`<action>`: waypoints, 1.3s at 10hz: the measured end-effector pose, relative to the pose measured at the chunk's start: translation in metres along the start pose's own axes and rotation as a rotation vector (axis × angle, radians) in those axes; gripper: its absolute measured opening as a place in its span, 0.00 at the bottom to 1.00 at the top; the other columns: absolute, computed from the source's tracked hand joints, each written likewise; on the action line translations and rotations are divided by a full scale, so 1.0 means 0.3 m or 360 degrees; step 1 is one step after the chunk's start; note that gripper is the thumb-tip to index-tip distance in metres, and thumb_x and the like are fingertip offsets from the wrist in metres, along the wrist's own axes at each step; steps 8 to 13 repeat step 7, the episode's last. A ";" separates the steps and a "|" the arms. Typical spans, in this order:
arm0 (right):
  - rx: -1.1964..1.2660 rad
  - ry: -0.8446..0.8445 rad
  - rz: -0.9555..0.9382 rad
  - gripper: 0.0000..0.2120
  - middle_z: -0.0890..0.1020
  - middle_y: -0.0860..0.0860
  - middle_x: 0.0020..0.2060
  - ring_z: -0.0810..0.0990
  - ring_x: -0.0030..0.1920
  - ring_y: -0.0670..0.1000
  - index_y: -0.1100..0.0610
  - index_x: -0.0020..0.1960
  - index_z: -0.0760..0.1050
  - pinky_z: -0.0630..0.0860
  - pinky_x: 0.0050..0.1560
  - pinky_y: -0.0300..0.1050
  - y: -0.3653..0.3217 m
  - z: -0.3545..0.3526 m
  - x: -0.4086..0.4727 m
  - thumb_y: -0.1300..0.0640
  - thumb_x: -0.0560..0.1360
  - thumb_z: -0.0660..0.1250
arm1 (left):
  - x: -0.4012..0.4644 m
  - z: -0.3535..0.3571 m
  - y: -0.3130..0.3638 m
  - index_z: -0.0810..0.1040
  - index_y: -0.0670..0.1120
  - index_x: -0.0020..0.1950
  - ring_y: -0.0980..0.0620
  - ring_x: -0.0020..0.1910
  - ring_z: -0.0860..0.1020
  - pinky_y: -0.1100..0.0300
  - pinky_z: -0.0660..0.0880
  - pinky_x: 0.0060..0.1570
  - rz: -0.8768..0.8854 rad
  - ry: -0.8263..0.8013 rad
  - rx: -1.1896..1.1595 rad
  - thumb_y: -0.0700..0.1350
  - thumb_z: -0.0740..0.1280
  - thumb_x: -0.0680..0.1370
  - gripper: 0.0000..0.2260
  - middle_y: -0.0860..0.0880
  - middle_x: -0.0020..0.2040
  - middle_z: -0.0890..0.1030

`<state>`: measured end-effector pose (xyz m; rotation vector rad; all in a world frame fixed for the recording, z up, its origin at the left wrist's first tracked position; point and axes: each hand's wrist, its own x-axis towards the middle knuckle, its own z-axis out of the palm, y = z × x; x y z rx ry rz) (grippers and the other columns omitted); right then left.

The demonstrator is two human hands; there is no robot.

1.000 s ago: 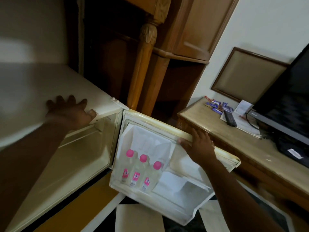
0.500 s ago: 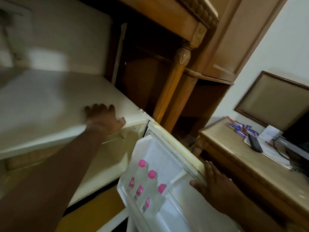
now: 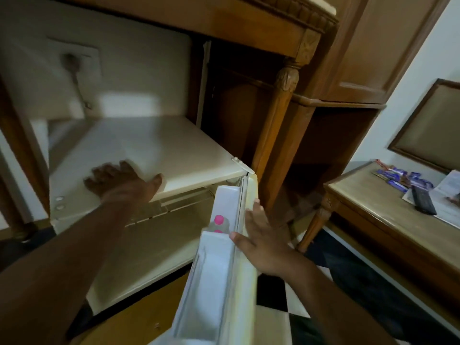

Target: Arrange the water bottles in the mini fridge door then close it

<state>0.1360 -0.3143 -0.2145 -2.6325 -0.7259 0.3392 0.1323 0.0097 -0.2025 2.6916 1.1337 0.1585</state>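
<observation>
The cream mini fridge [image 3: 174, 155] stands in a wooden cabinet, and its door [image 3: 231, 282] hangs about half open, edge-on to me. Pink-capped water bottles [image 3: 219, 221] stand in the door's shelf; only two caps show, the rest is hidden behind the door's inner tray. My left hand [image 3: 122, 181] lies flat on the fridge's top near its front edge, fingers spread. My right hand [image 3: 258, 240] presses flat on the door's outer face, thumb hooked over its edge.
A carved wooden cabinet post [image 3: 278, 125] stands just right of the fridge hinge. A wooden side table [image 3: 373, 215] at the right carries a black remote [image 3: 423, 200], blue sachets and papers. A wall socket with a plug [image 3: 72, 63] sits behind the fridge. The floor is checkered.
The door has swung from wide open to about half shut, pushed by my right hand, which shifted from its top edge to its outer face. My left hand stayed on the fridge top.
</observation>
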 end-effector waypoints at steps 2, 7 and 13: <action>-0.0480 0.0226 -0.0452 0.31 0.33 0.50 0.78 0.27 0.75 0.53 0.56 0.80 0.47 0.32 0.71 0.52 -0.158 0.071 0.201 0.42 0.81 0.43 | -0.112 -0.028 -0.072 0.68 0.40 0.71 0.37 0.69 0.67 0.42 0.62 0.69 -0.0024 0.0297 0.0031 0.75 0.56 0.70 0.45 0.36 0.70 0.69; -0.0578 0.0218 -0.0381 0.34 0.47 0.55 0.80 0.42 0.79 0.58 0.51 0.80 0.51 0.42 0.74 0.68 -0.369 0.114 0.446 0.38 0.78 0.38 | -0.117 -0.148 -0.198 0.64 0.37 0.74 0.40 0.69 0.71 0.50 0.67 0.69 0.0040 -0.0097 -0.0201 0.64 0.53 0.80 0.35 0.36 0.71 0.71; -0.0578 0.0218 -0.0381 0.34 0.47 0.55 0.80 0.42 0.79 0.58 0.51 0.80 0.51 0.42 0.74 0.68 -0.369 0.114 0.446 0.38 0.78 0.38 | -0.117 -0.148 -0.198 0.64 0.37 0.74 0.40 0.69 0.71 0.50 0.67 0.69 0.0040 -0.0097 -0.0201 0.64 0.53 0.80 0.35 0.36 0.71 0.71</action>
